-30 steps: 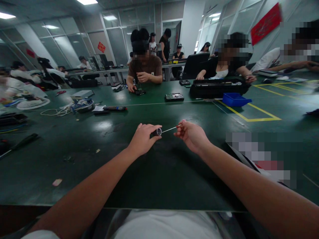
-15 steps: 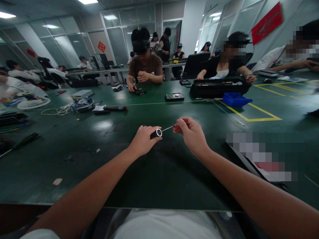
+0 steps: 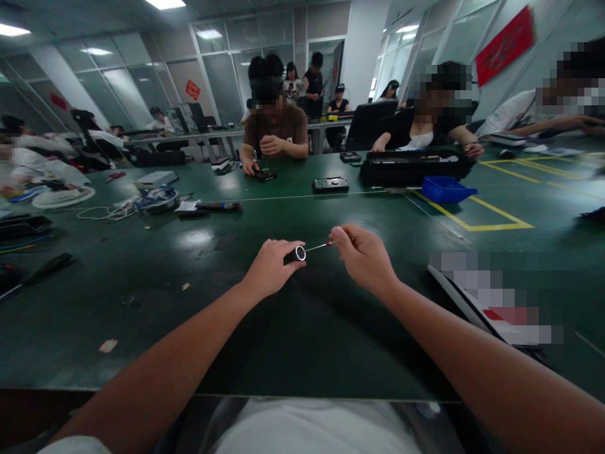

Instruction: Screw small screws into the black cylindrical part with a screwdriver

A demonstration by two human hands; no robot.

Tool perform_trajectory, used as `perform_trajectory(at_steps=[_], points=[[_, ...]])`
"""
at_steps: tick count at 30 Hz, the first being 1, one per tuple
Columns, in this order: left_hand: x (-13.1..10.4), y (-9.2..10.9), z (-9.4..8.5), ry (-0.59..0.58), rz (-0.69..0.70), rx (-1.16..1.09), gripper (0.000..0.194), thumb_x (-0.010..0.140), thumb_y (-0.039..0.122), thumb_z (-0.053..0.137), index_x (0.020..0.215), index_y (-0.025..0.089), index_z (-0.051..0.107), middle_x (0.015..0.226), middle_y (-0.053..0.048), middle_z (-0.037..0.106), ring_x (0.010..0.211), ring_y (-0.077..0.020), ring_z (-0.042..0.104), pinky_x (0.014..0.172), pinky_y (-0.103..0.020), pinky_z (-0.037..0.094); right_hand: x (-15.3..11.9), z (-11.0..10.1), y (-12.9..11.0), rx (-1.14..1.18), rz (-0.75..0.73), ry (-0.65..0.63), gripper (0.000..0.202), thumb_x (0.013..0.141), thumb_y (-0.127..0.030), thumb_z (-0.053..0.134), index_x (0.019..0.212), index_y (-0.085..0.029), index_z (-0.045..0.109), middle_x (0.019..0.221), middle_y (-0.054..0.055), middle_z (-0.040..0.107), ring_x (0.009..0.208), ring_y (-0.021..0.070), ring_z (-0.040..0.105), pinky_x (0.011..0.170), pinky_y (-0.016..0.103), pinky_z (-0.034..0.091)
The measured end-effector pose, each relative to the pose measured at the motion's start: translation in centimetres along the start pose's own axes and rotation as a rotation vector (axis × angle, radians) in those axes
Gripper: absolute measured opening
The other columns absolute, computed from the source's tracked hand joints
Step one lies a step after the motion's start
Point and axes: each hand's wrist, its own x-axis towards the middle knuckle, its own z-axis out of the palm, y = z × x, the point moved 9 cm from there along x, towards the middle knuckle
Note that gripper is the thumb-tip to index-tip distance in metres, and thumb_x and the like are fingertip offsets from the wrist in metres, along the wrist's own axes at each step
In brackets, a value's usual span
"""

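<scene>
My left hand (image 3: 270, 270) is closed around a small black cylindrical part (image 3: 299, 253) with a bright ring on its end face, which points right. In my right hand (image 3: 363, 255) is a thin screwdriver (image 3: 317, 246), its red handle mostly hidden by my fingers. The metal shaft runs left toward the ringed end; whether its tip touches a screw there is too small to tell. Both hands are above the green table (image 3: 302, 340).
A pen-like tool (image 3: 220, 206) and tangled cables (image 3: 158, 200) lie ahead on the left. A hard drive (image 3: 331, 184), a blue tray (image 3: 447, 189) and a long black casing (image 3: 416, 168) sit farther off. Papers (image 3: 491, 309) are at right. Co-workers sit across the table.
My right-hand fingers have rolled around the screwdriver handle, and its shaft now lies slightly flatter. The black part in my left hand has tilted a little, its ringed end shifting slightly left.
</scene>
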Motion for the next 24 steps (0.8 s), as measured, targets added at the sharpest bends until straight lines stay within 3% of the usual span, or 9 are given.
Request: perform_trajectory(at_steps=[6, 13, 16, 18, 21, 24], points=[[0.0, 0.0, 0.1, -0.01, -0.016, 0.004, 0.04, 0.089, 0.035, 0.067, 0.128, 0.026, 0.063, 0.11, -0.005, 0.07, 0.104, -0.0256, 0.059, 0.103, -0.048, 0.04, -0.3, 0.2, -0.2, 0.077, -0.041, 0.023, 0.025, 0.098, -0.031, 0.042, 0.117, -0.024, 0.055, 0.079, 0.0, 0.062, 0.071, 0.0184, 0.059, 0.066, 0.033, 0.044], [0.0, -0.1, 0.4, -0.032, -0.019, -0.009, 0.039, 0.088, 0.035, 0.068, 0.127, 0.026, 0.063, 0.113, -0.005, 0.07, 0.11, -0.0263, 0.059, 0.109, -0.052, 0.035, -0.1, 0.5, 0.9, 0.122, 0.034, 0.014, 0.029, 0.101, -0.042, 0.038, 0.11, -0.025, 0.06, 0.079, 0.0, 0.063, 0.065, 0.0166, 0.056, 0.063, 0.033, 0.043], [0.0, -0.2, 0.3, -0.022, -0.034, -0.011, 0.041, 0.089, 0.036, 0.068, 0.128, 0.026, 0.062, 0.114, -0.005, 0.069, 0.111, -0.0265, 0.059, 0.111, -0.053, 0.033, 0.1, 0.4, 1.4, 0.216, 0.059, 0.04, 0.025, 0.097, -0.039, 0.047, 0.116, -0.024, 0.056, 0.082, 0.0, 0.064, 0.07, 0.0173, 0.059, 0.067, 0.034, 0.047], [-0.1, -0.3, 0.1, -0.01, -0.045, -0.007, 0.041, 0.089, 0.037, 0.067, 0.129, 0.026, 0.062, 0.113, -0.005, 0.069, 0.11, -0.0264, 0.059, 0.11, -0.053, 0.035, 0.3, 0.5, 1.9, 0.318, 0.091, 0.058, 0.023, 0.093, -0.04, 0.055, 0.107, -0.022, 0.058, 0.083, 0.002, 0.065, 0.074, 0.0181, 0.062, 0.072, 0.036, 0.05], [-0.1, -0.2, -0.1, -0.005, -0.017, 0.011, 0.042, 0.09, 0.037, 0.066, 0.13, 0.026, 0.061, 0.114, -0.006, 0.069, 0.11, -0.0261, 0.059, 0.11, -0.054, 0.035, 0.5, 1.3, 3.3, 0.541, 0.224, 0.054, 0.021, 0.091, -0.041, 0.059, 0.092, -0.02, 0.062, 0.083, 0.004, 0.066, 0.075, 0.0185, 0.063, 0.076, 0.037, 0.054], [0.1, 0.5, -0.4, 0.021, 0.069, 0.103, 0.041, 0.091, 0.033, 0.066, 0.131, 0.03, 0.06, 0.12, -0.004, 0.067, 0.117, -0.0261, 0.056, 0.116, -0.059, 0.023, 0.3, 2.8, 5.8, 0.816, 0.49, 0.026, 0.024, 0.094, -0.04, 0.054, 0.081, -0.02, 0.061, 0.072, 0.003, 0.06, 0.063, 0.0168, 0.059, 0.067, 0.037, 0.055]])
